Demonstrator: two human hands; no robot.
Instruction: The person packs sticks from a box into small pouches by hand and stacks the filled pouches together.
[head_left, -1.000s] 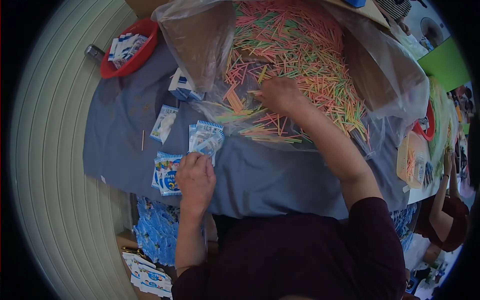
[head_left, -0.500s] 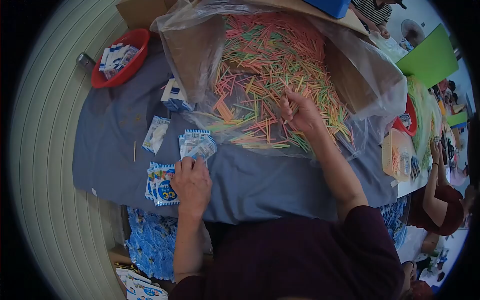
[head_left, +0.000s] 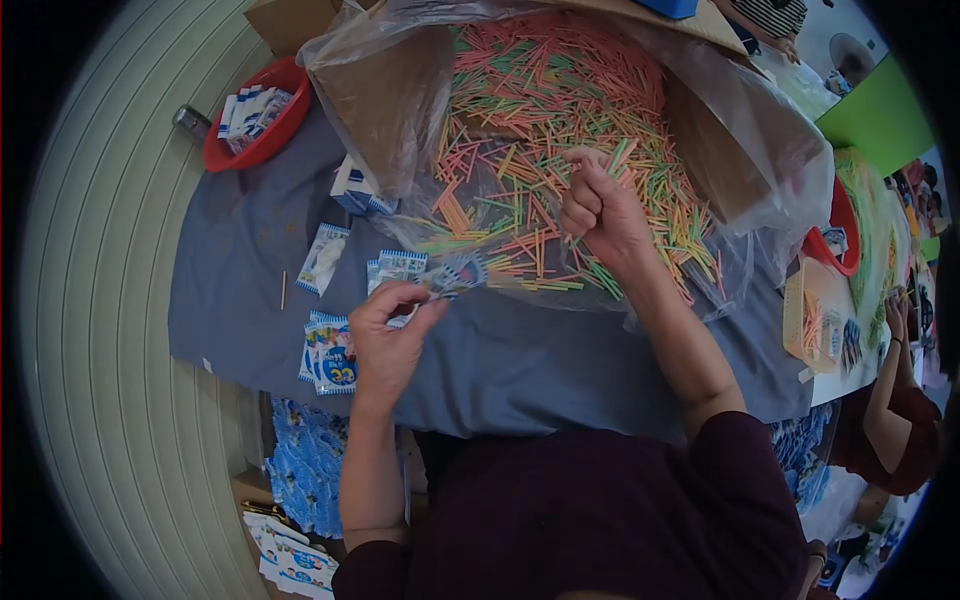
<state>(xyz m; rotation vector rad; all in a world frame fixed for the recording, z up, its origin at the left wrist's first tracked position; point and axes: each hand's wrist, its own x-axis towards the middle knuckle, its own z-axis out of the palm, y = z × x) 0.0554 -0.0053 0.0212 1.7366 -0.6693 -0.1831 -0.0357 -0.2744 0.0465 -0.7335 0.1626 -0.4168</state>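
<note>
My left hand pinches a small clear-and-blue printed packet between thumb and fingers, raised over the cloth. Beneath and beside it lie more flat packets and a pile of blue-and-white packets. Over the heap of pink, green, yellow and orange thin sticks, my right hand is closed, its fingers curled. A few coloured sticks stick out by its thumb and seem gripped in it. The palm side is hidden.
The sticks spill from a plastic-lined cardboard box onto a grey cloth. A red basin with packets is at the left; a yellow basket is at the right. A single stick lies left. Other people work at the right.
My left hand has lifted a packet off the pile and turned it to the right. My right hand has rotated, with sticks now showing by the thumb. The view has shifted slightly.
</note>
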